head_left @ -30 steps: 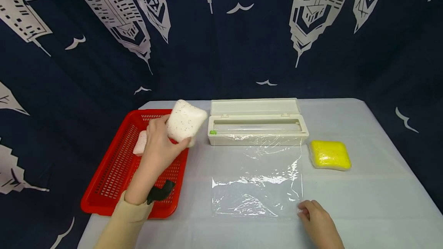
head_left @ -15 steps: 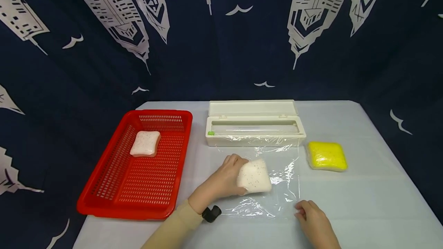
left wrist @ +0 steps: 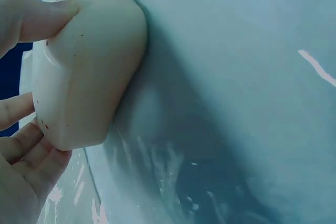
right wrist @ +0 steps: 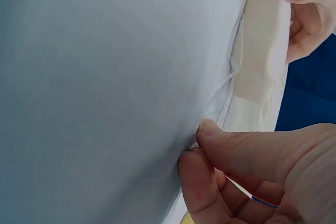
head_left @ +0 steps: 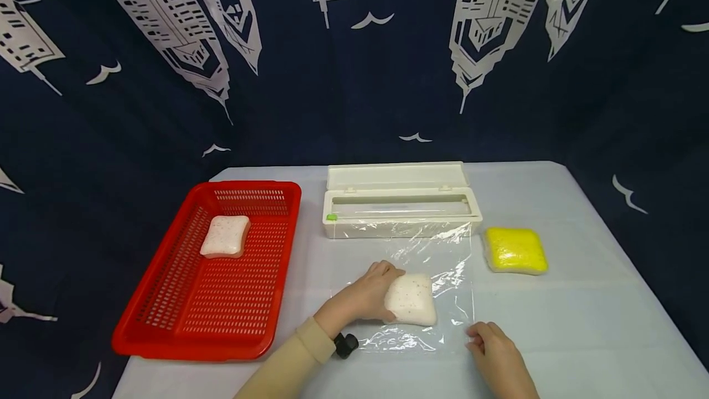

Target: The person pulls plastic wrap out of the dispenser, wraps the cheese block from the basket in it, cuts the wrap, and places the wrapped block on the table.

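Observation:
My left hand (head_left: 368,294) grips a white, speckled, slice-shaped block (head_left: 412,299) by its left side, thumb near me and fingers behind. The block lies over a sheet of cling film (head_left: 454,285) drawn out toward me from a cream dispenser (head_left: 401,228) with its lid up. In the left wrist view the block (left wrist: 100,72) has a thick, smooth side and sits against the film. My right hand (head_left: 501,356) pinches the film's near right corner between thumb and forefinger; the right wrist view shows the bunched film at the fingertips (right wrist: 209,129).
A red perforated basket (head_left: 271,325) stands at the left, holding a pinkish speckled block (head_left: 226,236). Right of the dispenser lies a yellow block (head_left: 515,250) with a shiny surface. A dark patterned cloth (head_left: 354,91) hangs behind the white-covered table (head_left: 598,325).
My left hand has carried the white speckled block from above the basket rightward and down onto the film. The right hand keeps its pinch on the film's corner.

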`<action>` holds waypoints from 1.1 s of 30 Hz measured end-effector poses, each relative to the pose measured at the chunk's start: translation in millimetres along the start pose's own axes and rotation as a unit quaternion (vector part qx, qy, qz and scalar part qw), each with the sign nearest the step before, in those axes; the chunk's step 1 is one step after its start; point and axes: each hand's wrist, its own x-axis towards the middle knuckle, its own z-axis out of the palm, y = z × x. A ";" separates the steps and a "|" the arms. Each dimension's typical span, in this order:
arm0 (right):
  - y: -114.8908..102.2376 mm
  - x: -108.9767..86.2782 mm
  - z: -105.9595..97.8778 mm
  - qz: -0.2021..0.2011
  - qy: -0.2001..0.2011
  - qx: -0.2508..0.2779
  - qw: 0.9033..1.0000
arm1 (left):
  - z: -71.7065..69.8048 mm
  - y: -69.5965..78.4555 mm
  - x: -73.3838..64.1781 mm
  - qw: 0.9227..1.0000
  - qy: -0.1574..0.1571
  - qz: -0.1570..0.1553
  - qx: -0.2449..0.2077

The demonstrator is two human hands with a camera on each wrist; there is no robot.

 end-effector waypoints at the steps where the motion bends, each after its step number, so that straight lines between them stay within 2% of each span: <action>1: -0.2 0.1 0.1 0.000 0.000 -0.001 1.000 | 1.1 -1.3 0.0 1.000 -0.003 -0.004 -0.001; 5: -0.7 1.0 0.9 -0.001 0.000 -0.005 1.000 | 3.3 -6.0 -3.4 1.000 -0.002 -0.012 -0.021; 9: -1.2 1.5 1.0 -0.004 -0.003 -0.002 1.000 | -2.2 -8.1 -16.9 0.999 0.021 -0.015 -0.034; 13: -0.7 -1.1 0.5 -0.012 0.015 -0.003 1.000 | -10.8 -9.1 -41.2 0.997 0.054 -0.035 -0.038; 18: 2.6 -5.9 1.2 -0.035 0.050 -0.015 0.998 | -6.5 -16.6 -79.0 0.996 0.059 -0.052 -0.031; 23: 5.7 -9.7 -0.8 -0.026 0.002 -0.027 0.999 | 11.2 -26.8 -107.6 0.997 0.052 -0.061 -0.013; 25: 6.9 -10.5 -1.5 -0.028 -0.014 -0.034 0.999 | 16.9 -30.8 -113.8 0.996 0.050 -0.074 -0.017; 28: 8.7 -11.6 -1.5 -0.045 -0.013 -0.037 0.998 | 22.5 -36.0 -118.8 0.995 0.052 -0.084 -0.033; 33: 9.5 -9.8 -1.8 -0.065 0.001 -0.044 0.997 | 25.7 -42.1 -120.8 0.994 0.069 -0.077 -0.047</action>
